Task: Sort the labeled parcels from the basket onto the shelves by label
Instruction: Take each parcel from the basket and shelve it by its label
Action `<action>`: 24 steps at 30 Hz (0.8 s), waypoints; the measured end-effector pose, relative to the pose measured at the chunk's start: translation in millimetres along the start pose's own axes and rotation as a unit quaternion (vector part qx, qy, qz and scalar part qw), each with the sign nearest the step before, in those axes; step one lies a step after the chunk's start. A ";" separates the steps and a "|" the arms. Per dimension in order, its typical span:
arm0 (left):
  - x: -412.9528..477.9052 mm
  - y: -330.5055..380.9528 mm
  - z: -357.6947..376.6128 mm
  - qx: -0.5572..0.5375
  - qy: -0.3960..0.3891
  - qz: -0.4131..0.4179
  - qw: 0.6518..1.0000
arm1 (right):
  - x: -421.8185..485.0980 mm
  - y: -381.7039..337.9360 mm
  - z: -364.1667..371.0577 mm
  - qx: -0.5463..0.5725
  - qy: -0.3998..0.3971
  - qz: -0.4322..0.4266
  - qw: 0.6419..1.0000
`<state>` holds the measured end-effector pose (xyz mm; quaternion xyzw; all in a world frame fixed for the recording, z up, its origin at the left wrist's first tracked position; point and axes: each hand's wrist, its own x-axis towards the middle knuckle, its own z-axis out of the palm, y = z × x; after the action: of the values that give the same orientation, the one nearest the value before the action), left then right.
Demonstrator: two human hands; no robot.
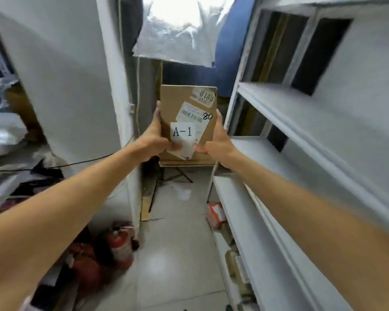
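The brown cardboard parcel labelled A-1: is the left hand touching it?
Touching. The head view shows the left hand gripping the left edge of the brown cardboard parcel, thumb on its front.

One view only: head-worn, wide-angle. It faces forward and somewhat down, along both outstretched forearms, which enter from the bottom corners.

Left grip [154, 140] and right grip [216, 142] sit near frame centre, at the far end of the arms. The parcel [189, 108] between them shows its labelled face to the lens.

Shelves [279, 122] run close past the right of the right grip, their boards bowed by the lens. A white wall [65, 75] stands left of the left grip.

The floor [177, 243] lies below the grips, well apart, with an extinguisher [119, 245] lower left. The frame edges are blurred.
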<state>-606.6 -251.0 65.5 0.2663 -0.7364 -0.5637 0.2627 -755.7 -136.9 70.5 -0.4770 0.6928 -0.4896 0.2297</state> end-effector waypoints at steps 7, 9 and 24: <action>83.9 75.2 64.5 -0.070 -0.189 0.111 0.973 | -7.4 -28.2 -93.2 -0.065 0.196 0.011 0.978; 96.5 92.9 85.3 -0.075 -0.240 0.134 0.958 | -18.8 -34.0 -112.6 -0.090 0.252 0.020 0.963; 50.3 152.3 321.9 -0.132 -0.457 0.157 0.865 | -199.8 -10.8 -228.2 -0.214 0.539 0.197 0.790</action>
<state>-878.7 -29.5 144.7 -0.1777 -0.7251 -0.6651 0.0146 -842.4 144.2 145.2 -0.0255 0.8700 -0.4508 -0.1978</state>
